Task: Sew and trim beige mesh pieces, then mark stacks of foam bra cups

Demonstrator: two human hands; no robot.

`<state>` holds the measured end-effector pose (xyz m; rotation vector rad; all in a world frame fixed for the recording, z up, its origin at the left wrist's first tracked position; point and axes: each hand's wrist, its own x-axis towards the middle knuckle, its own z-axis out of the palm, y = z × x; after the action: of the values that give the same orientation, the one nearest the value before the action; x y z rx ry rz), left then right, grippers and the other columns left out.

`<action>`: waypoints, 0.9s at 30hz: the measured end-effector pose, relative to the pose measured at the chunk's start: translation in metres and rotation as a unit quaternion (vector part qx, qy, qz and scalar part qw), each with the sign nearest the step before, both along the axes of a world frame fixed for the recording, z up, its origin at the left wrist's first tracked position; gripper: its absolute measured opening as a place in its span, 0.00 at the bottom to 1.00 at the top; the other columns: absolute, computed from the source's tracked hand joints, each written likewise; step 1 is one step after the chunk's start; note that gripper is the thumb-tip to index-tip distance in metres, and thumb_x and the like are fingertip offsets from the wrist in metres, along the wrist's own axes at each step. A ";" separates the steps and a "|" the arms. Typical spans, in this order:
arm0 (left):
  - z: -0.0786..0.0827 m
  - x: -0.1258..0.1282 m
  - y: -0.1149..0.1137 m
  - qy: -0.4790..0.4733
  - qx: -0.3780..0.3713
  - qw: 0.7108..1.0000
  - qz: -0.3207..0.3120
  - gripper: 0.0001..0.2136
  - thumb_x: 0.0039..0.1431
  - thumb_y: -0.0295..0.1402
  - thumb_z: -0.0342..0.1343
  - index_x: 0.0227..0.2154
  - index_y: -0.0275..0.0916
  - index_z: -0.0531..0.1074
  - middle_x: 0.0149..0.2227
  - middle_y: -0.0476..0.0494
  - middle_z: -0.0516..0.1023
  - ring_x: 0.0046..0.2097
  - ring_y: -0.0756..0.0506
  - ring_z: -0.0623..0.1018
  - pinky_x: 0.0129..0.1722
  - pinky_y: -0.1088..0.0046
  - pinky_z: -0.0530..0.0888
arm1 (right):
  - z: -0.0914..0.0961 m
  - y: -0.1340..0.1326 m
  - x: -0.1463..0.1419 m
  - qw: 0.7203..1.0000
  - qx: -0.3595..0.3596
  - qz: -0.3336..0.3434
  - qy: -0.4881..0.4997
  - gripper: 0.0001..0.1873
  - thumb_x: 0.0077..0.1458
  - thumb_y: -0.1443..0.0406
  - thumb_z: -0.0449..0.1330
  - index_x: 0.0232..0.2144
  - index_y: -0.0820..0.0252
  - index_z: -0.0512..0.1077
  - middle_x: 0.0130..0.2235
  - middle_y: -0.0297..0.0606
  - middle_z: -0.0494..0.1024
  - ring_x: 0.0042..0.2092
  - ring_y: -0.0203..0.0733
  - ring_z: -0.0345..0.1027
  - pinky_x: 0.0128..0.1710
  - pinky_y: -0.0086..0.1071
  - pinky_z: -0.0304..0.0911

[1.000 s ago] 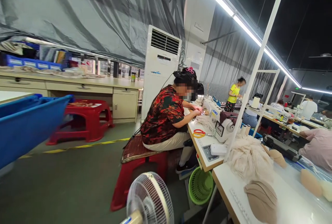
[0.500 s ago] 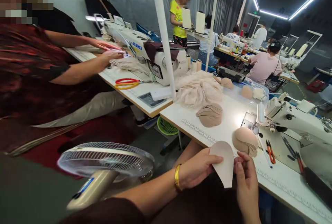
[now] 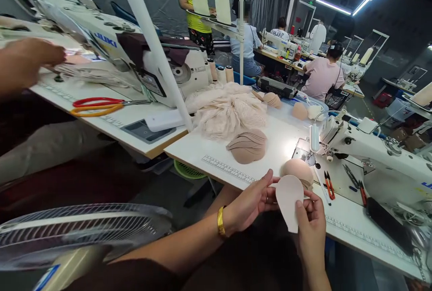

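Observation:
A beige foam cup piece point(image 3: 289, 199) is held up over the near edge of the white table point(image 3: 351, 230) by both of my hands. My left hand point(image 3: 251, 202), a gold bangle on its wrist, pinches the piece's left edge. My right hand point(image 3: 310, 228) grips its lower right side with the thumb on the front. Just behind the piece sits a small stack of rounded beige cups point(image 3: 299, 169). A larger fanned stack of cup pieces point(image 3: 248, 145) lies further left beside a heap of cream lace fabric point(image 3: 226, 109).
A white sewing machine point(image 3: 367, 147) stands at the right with orange thread snips point(image 3: 328, 184) on its bed. A co-worker's hand point(image 3: 29, 61) works at a Juki machine point(image 3: 111, 41) on the left table, by red and yellow scissors point(image 3: 97, 106). A fan point(image 3: 77, 232) stands low left.
The view swung right and down from the seated co-worker to my table. My hands came into view holding the cup piece, which has since moved up closer to the table edge.

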<state>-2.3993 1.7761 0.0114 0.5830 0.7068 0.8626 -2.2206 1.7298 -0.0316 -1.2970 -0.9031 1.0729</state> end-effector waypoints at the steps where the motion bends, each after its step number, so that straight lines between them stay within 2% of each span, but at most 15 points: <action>1: 0.002 0.003 0.001 0.016 0.018 1.000 -0.001 0.34 0.57 0.59 0.64 0.53 0.35 0.73 0.40 0.37 0.83 0.42 0.40 0.81 0.46 0.64 0.76 | 0.001 0.000 0.002 1.000 0.003 -0.004 -0.001 0.27 0.59 0.47 0.68 0.53 0.53 0.70 0.33 0.29 0.68 0.33 0.37 0.63 0.33 0.30 0.65; 4: 0.004 0.014 0.007 0.079 0.095 0.992 0.003 0.35 0.45 0.44 0.77 0.55 0.37 0.73 0.46 0.38 0.82 0.47 0.41 0.79 0.45 0.68 0.75 | 0.004 0.000 0.004 1.000 0.007 -0.005 -0.006 0.27 0.61 0.48 0.67 0.55 0.53 0.70 0.35 0.30 0.69 0.34 0.37 0.64 0.35 0.30 0.66; 6: 0.004 0.020 0.012 0.132 0.146 0.980 0.007 0.31 0.41 0.40 0.78 0.49 0.37 0.76 0.44 0.42 0.82 0.45 0.43 0.79 0.42 0.71 0.74 | 0.007 -0.001 0.005 1.000 0.006 0.005 -0.010 0.26 0.61 0.49 0.67 0.55 0.53 0.70 0.34 0.30 0.69 0.34 0.37 0.64 0.35 0.30 0.65; 9: 0.003 0.027 0.021 0.208 0.168 0.963 -0.013 0.23 0.46 0.50 0.72 0.36 0.35 0.77 0.30 0.47 0.78 0.31 0.47 0.75 0.27 0.75 0.70 | 0.009 -0.002 0.005 1.000 0.009 0.019 -0.018 0.24 0.61 0.50 0.68 0.54 0.52 0.71 0.34 0.29 0.69 0.34 0.36 0.64 0.34 0.28 0.65; 12: 0.002 0.031 0.025 0.248 0.133 0.960 -0.007 0.30 0.53 0.64 0.60 0.31 0.36 0.75 0.21 0.51 0.71 0.22 0.49 0.70 0.17 0.75 0.64 | 0.008 -0.002 0.008 0.999 0.005 0.047 0.000 0.24 0.62 0.51 0.67 0.55 0.53 0.71 0.35 0.31 0.73 0.34 0.37 0.66 0.34 0.29 0.65; 15: 0.002 0.032 0.025 0.260 0.105 0.960 -0.001 0.37 0.53 0.72 0.52 0.29 0.35 0.74 0.18 0.49 0.70 0.18 0.49 0.69 0.14 0.75 0.61 | 0.006 -0.001 0.011 0.998 0.002 0.062 0.032 0.25 0.61 0.51 0.68 0.55 0.52 0.69 0.35 0.31 0.74 0.35 0.37 0.67 0.35 0.30 0.66; 18: 0.003 0.031 0.024 0.265 0.113 0.957 -0.015 0.39 0.52 0.74 0.48 0.29 0.35 0.74 0.18 0.47 0.71 0.17 0.49 0.69 0.14 0.75 0.61 | 0.012 0.000 0.011 0.997 -0.002 0.069 0.030 0.26 0.60 0.51 0.69 0.55 0.52 0.69 0.36 0.31 0.75 0.36 0.39 0.69 0.36 0.30 0.67; 20: 0.005 0.029 0.023 0.268 0.143 0.952 -0.033 0.39 0.52 0.74 0.48 0.29 0.36 0.74 0.19 0.48 0.71 0.18 0.49 0.69 0.14 0.75 0.62 | 0.020 0.002 0.010 0.996 -0.003 0.088 0.008 0.28 0.59 0.51 0.70 0.56 0.51 0.69 0.41 0.34 0.78 0.40 0.41 0.71 0.39 0.32 0.69; 22: 0.006 0.029 0.021 0.274 0.171 0.944 -0.062 0.38 0.52 0.74 0.49 0.27 0.37 0.72 0.18 0.50 0.69 0.18 0.50 0.68 0.15 0.75 0.62 | 0.029 0.006 0.008 0.993 -0.011 0.115 -0.021 0.24 0.59 0.51 0.70 0.52 0.52 0.71 0.43 0.36 0.78 0.42 0.43 0.71 0.40 0.33 0.69; 24: 0.006 0.029 0.019 0.275 0.183 0.940 -0.088 0.36 0.53 0.73 0.49 0.25 0.39 0.68 0.16 0.52 0.66 0.17 0.51 0.65 0.15 0.75 0.60 | 0.035 0.012 0.008 0.991 -0.022 0.125 -0.041 0.19 0.60 0.48 0.68 0.41 0.55 0.73 0.36 0.34 0.77 0.36 0.41 0.69 0.34 0.31 0.66; 26: 0.005 0.030 0.017 0.258 0.181 0.944 -0.099 0.34 0.54 0.72 0.50 0.24 0.41 0.64 0.16 0.53 0.64 0.16 0.52 0.63 0.15 0.76 0.59 | 0.036 0.017 0.009 0.993 -0.035 0.112 -0.033 0.23 0.61 0.43 0.64 0.31 0.56 0.71 0.28 0.31 0.71 0.30 0.38 0.63 0.28 0.30 0.61; 27: 0.005 0.030 0.016 0.241 0.182 0.947 -0.108 0.33 0.53 0.71 0.52 0.25 0.41 0.64 0.16 0.54 0.65 0.17 0.52 0.63 0.16 0.76 0.59 | 0.036 0.020 0.010 0.994 -0.039 0.097 -0.018 0.25 0.61 0.42 0.63 0.30 0.57 0.71 0.26 0.31 0.70 0.29 0.38 0.62 0.27 0.30 0.60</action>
<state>-2.3697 1.7917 0.0161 1.2080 0.9107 0.6492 -2.2108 1.7494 0.0039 -1.3164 -1.0402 1.2491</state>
